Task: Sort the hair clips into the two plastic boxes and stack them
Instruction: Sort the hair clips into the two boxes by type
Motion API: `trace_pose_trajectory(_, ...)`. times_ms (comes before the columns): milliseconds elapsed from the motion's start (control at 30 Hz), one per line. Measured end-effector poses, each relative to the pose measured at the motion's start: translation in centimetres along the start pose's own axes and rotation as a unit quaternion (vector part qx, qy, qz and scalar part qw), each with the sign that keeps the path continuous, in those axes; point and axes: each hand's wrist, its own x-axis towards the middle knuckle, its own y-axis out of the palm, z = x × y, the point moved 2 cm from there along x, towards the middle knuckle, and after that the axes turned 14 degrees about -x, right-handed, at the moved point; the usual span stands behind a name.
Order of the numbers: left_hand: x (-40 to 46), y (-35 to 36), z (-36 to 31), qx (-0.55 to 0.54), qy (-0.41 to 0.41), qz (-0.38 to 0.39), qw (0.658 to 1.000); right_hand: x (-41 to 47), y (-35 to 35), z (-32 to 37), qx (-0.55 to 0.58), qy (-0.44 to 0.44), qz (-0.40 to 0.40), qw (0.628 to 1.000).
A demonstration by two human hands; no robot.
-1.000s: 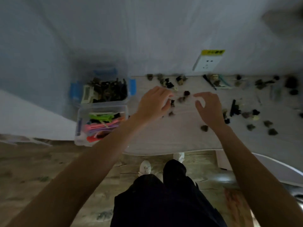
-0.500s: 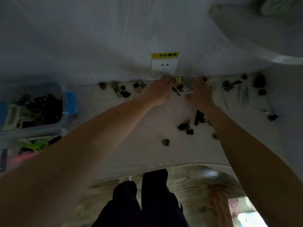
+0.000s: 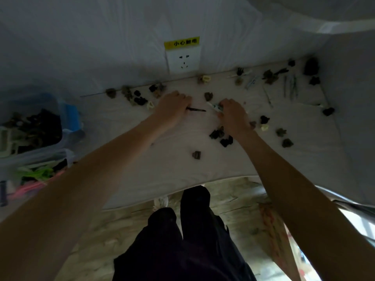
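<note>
My left hand [image 3: 172, 107] grips a long thin black clip [image 3: 197, 109] that sticks out to the right over the white table [image 3: 158, 163]. My right hand [image 3: 231, 112] holds a long pale clip [image 3: 213, 106] by its end, tip pointing left. Several small dark claw clips [image 3: 221, 136] lie scattered around both hands and along the wall. At the left edge stand two clear plastic boxes: the far box [image 3: 36, 128] holds dark claw clips, the near box [image 3: 38, 173] holds long green and pink clips.
More long thin clips [image 3: 290, 86] lie at the table's far right corner. A wall socket [image 3: 183, 59] with a yellow label sits above the table's back edge. My dark trousers [image 3: 182, 240] and the floor show below the table's front edge.
Both hands drew back from the wall toward the table's middle, each now holding a long clip. The camera view shifted slightly right and closer.
</note>
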Motion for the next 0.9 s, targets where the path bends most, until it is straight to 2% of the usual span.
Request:
trace_pose_trajectory(167,-3.1,0.8,-2.8,-0.193,-0.079,-0.046,0.977,0.0,-0.2,0.2,-0.031,-0.009,0.018,0.999)
trace_pose_trajectory(300,-3.2,1.0,-5.2,-0.337,-0.113,-0.086,0.931,-1.3,-2.1,-1.6,0.032,0.036,-0.004,0.999)
trace_pose_trajectory(367,-2.5,1.3,-6.8,-0.366,-0.126,-0.081,0.919,-2.4,-2.9,-3.8,0.054,0.062,-0.025,0.996)
trace_pose_trajectory(500,0.0,2.9,-10.3,-0.331,-0.102,-0.026,0.938,-4.5,-3.1,-8.6,0.076,0.149,-0.017,0.986)
trace_pose_trajectory(600,2.0,4.4,-12.4,-0.216,-0.083,0.02,0.973,-5.5,-2.9,-11.4,0.06,0.188,-0.011,0.98)
trace_pose_trajectory(667,2.8,5.2,-13.0,-0.154,-0.102,0.044,0.982,-5.6,-2.5,-12.5,0.072,0.18,-0.023,0.981)
trace_pose_trajectory(767,3.3,5.7,-13.0,-0.101,-0.118,0.049,0.987,-5.0,-2.3,-13.7,0.084,0.169,-0.032,0.982)
trace_pose_trajectory(900,3.1,5.8,-12.0,-0.112,-0.137,0.026,0.984,-2.6,-3.3,-13.9,0.118,0.179,-0.017,0.977)
